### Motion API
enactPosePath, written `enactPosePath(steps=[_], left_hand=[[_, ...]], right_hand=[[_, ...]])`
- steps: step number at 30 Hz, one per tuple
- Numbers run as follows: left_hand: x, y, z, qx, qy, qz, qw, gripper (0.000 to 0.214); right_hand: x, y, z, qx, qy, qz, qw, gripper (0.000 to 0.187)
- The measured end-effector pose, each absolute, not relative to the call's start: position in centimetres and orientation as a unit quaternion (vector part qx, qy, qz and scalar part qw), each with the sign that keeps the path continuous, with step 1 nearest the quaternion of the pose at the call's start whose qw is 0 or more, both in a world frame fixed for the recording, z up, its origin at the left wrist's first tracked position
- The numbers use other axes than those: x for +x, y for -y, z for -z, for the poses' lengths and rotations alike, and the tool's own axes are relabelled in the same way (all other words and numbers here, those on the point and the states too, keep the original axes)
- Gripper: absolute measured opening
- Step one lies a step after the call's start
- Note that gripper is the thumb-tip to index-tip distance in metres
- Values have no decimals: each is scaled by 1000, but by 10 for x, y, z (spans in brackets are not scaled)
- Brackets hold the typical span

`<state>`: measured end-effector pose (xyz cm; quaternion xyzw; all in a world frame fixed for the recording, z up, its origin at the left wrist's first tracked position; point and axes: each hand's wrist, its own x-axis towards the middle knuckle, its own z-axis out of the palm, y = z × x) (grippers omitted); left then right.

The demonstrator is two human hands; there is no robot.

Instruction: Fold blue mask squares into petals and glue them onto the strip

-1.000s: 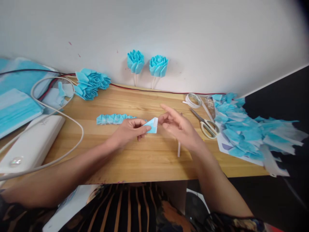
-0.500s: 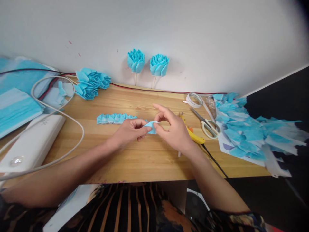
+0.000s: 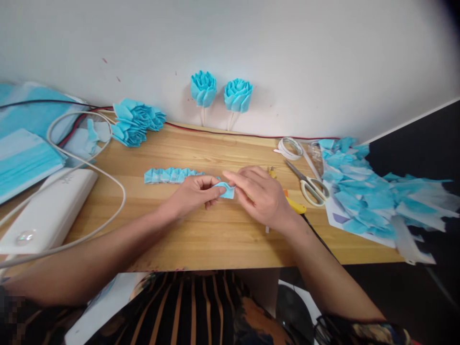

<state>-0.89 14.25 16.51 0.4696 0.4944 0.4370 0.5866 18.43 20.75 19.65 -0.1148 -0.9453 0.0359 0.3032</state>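
Between my hands is a small piece of light blue fabric (image 3: 227,190), its upper edge curved. My left hand (image 3: 197,191) pinches its left side between thumb and fingers. The fingers of my right hand (image 3: 260,194) are pressed together at its right edge. Behind my left hand a row of folded light blue pieces (image 3: 172,175) lies on the wooden table (image 3: 201,244). A yellow glue gun (image 3: 296,206) lies partly hidden behind my right hand.
Scissors (image 3: 312,188) and a tape roll (image 3: 289,148) lie to the right, beside a pile of blue pieces (image 3: 373,196). Two blue flowers on sticks (image 3: 238,95) lean at the wall; more flowers (image 3: 134,122) lie left. A white device (image 3: 53,206) and cable (image 3: 122,201) are left.
My right hand has turned over the fabric piece, its fingers closing together at the right edge. The piece's top edge now looks curved. My left hand keeps its pinch.
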Motion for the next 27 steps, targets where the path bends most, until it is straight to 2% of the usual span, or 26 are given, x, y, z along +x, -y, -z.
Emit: enactPosePath(steps=[11,16,19,23,27], left_hand=[[-10,-143,-166,460,-501,-439,587,28],[-11,-144,-170,420,-505,-460,598,29],[-11,-144,-169,394,-495,-473,613,32],[-10,-144,-166,381,-489,-475,625,35],[-11,-145,-159,384,-490,-472,624,33]], right_hand=[[192,-201,-201,-146,938,-86,303,61],[224,-207,-202,-336,881,-93,320,53],[255,-215,-195,-433,866,-84,235,56],[287,-216,-184,-459,880,-63,103,69],[292,-209,-176,-429,900,-50,57,73]])
